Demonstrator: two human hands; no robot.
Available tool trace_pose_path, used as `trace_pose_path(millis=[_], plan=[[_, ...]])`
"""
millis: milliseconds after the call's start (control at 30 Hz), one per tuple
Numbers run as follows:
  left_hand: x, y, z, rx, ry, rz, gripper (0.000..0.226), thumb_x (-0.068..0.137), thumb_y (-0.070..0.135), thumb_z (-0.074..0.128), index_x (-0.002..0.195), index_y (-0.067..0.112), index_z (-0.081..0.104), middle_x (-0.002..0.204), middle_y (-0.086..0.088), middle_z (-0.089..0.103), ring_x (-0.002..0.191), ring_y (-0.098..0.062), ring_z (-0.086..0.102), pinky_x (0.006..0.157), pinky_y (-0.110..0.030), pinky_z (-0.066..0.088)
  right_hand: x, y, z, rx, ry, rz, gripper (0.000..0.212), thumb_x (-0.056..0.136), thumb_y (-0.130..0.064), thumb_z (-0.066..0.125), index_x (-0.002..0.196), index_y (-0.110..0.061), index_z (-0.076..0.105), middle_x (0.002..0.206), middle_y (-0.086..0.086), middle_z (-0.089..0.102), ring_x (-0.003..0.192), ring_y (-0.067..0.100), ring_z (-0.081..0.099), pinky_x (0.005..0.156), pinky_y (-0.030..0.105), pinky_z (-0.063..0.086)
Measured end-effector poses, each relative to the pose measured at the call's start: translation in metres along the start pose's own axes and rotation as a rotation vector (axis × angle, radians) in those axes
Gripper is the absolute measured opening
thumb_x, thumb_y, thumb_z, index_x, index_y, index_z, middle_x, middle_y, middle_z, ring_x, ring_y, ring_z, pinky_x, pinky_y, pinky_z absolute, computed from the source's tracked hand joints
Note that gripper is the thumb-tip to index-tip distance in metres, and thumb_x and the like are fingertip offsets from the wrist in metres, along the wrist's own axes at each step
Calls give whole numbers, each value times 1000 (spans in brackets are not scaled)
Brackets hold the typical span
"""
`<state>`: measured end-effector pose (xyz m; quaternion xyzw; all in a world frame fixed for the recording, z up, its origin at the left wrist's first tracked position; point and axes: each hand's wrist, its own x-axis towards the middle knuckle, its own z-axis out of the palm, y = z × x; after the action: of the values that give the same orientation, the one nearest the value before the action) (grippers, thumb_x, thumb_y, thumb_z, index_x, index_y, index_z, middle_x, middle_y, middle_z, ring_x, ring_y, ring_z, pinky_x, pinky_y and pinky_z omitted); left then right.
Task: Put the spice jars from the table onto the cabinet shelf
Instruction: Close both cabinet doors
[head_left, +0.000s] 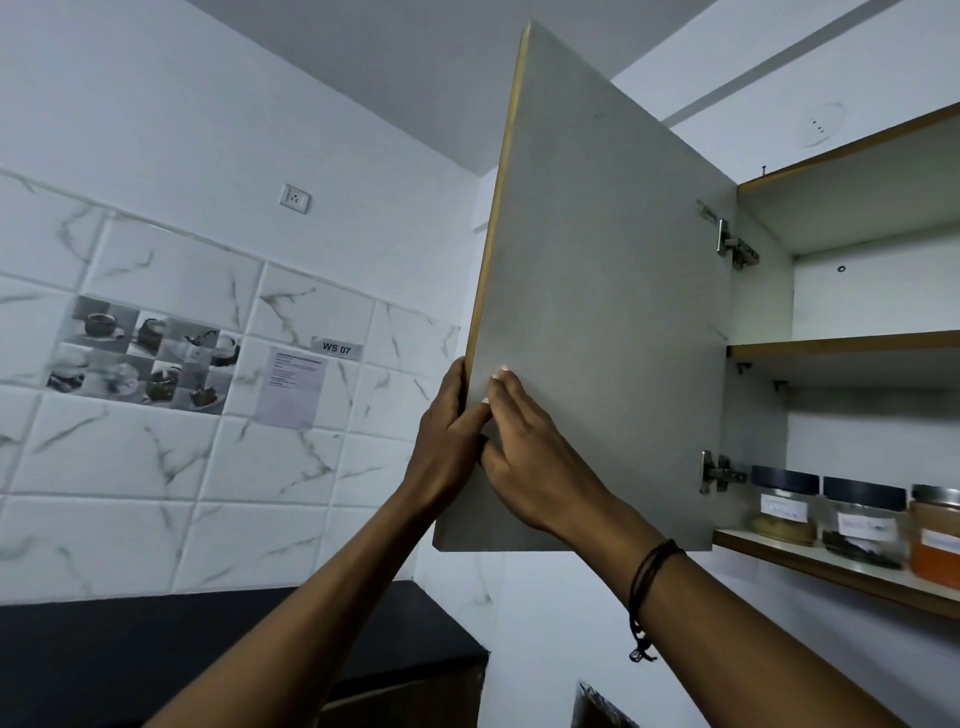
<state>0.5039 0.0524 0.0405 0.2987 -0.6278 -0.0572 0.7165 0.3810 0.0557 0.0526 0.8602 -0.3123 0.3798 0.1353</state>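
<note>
Hands meet on the open cabinet door (597, 291): left hand (447, 431) has its fingers wrapped around the door's free edge, right hand (524, 452) lies flat on its inner face. Three spice jars (862, 525) stand on the bottom shelf (810, 564).

I see a grey cabinet door (597, 312) with a tan edge, white grey-veined marble tiles (208, 467), and dark-lidded spice jars (862, 525).

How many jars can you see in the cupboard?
3, side by side on the bottom shelf: a dark-lidded jar nearest the hinges, another dark-lidded jar, then an orange jar at the frame edge. More may be hidden.
</note>
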Motion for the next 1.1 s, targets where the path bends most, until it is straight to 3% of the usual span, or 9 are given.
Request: trace_pose_path(millis=[167, 367, 467, 567, 667, 767, 900, 1000, 1100], plan=[[-27, 24, 17, -90, -20, 78, 44, 93, 21, 49, 133, 39, 53, 127, 18, 65, 117, -4, 62, 96, -32, 49, -38, -3, -22, 20, 95, -67, 63, 100, -30, 35, 156, -23, 6, 165, -10, -3, 150, 4, -3, 114, 17, 6], [-68, 62, 71, -286, -84, 195, 53, 97, 23, 48, 148, 28, 35, 140, 18, 52, 130, -3, 51, 103, -21, 45, -99, 11, -65, 89, 245, -44, 63, 99, -19, 38, 156, -27, 10, 163, -16, 3, 145, -12, -1, 110, 1, 5], [-82, 87, 109, -424, -144, 209, 49, 98, 22, 46, 145, 28, 35, 135, 19, 52, 127, -7, 53, 100, -25, 49, -127, 28, -95, 198, 311, 1, 58, 101, -22, 40, 155, -26, 19, 163, -13, 17, 146, -6, 15, 119, 20, 22], [-97, 108, 156, -516, -210, 224, 50, 101, 21, 42, 149, 30, 31, 140, 24, 47, 130, -1, 49, 100, -17, 47, -157, 44, -130, 300, 337, 51, 56, 99, -27, 39, 153, -30, 25, 154, -13, 38, 141, 5, 36, 111, 40, 40], [-113, 124, 209, -535, -236, 210, 54, 102, 29, 36, 154, 38, 22, 160, 22, 25, 147, 2, 23, 122, -36, 25, -187, 60, -157, 309, 384, 93, 51, 102, -22, 38, 150, -35, 30, 141, -27, 50, 130, -3, 48, 102, 23, 45], [-128, 139, 269, -512, -248, 238, 53, 103, 33, 28, 154, 38, 16, 164, 21, 9, 149, 6, 3, 126, -44, 6, -216, 86, -182, 258, 499, 223, 48, 102, -28, 36, 150, -33, 33, 141, -25, 50, 128, -5, 49, 103, 18, 44], [-138, 151, 350, -520, -290, 215, 55, 101, 32, 24, 155, 29, 12, 165, 15, 1, 151, 2, -5, 125, -40, -8, -252, 127, -215, 99, 622, 455, 51, 103, -27, 39, 153, -28, 26, 152, -9, 42, 133, 2, 45, 110, 27, 42], [-139, 147, 399, -480, -331, 267, 53, 102, 33, 21, 151, 35, 2, 164, 14, -8, 151, -1, -12, 123, -38, -15, -266, 153, -236, -92, 645, 518, 52, 103, -19, 43, 153, -25, 26, 154, -5, 39, 135, 4, 42, 108, 19, 40], [-135, 139, 435, -458, -336, 302, 54, 103, 33, 22, 153, 34, 1, 165, 12, -11, 150, -2, -16, 121, -34, -18, -273, 181, -253, -310, 606, 541, 49, 103, -16, 43, 151, -20, 31, 151, -1, 40, 128, -3, 38, 98, -3, 30]])
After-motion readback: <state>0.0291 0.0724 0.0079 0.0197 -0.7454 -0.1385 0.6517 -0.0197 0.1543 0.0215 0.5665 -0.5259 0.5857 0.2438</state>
